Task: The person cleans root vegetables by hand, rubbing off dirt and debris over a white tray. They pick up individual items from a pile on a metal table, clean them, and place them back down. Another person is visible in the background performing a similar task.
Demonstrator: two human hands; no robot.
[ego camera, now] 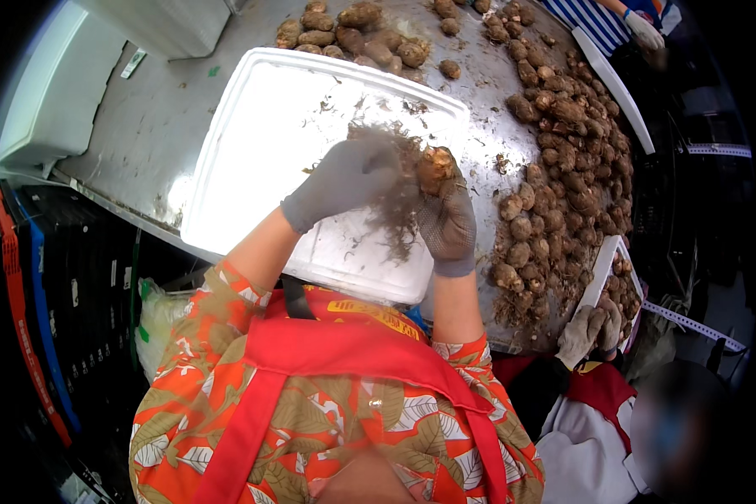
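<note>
My right hand [450, 217], in a grey knitted work glove, grips a brown taro corm [436, 165] with its paler end facing up. Close beside it on the left is my left hand [346, 179], also gloved, its fingers curled and blurred by motion. Dark fibrous roots [398, 217] hang between the two hands. The left fingertips are hidden, so I cannot tell whether they pinch the fibres. Both hands are above a white foam lid or tray [258, 138], which bears scattered root scraps and soil.
A large heap of taro corms [567, 170] covers the metal table's right side. More corms [359, 31] lie beyond the tray. White foam boxes [63, 82] stand at left, above stacked black crates [88, 271]. A co-worker's gloved hands [592, 327] touch another foam box [605, 271] at right.
</note>
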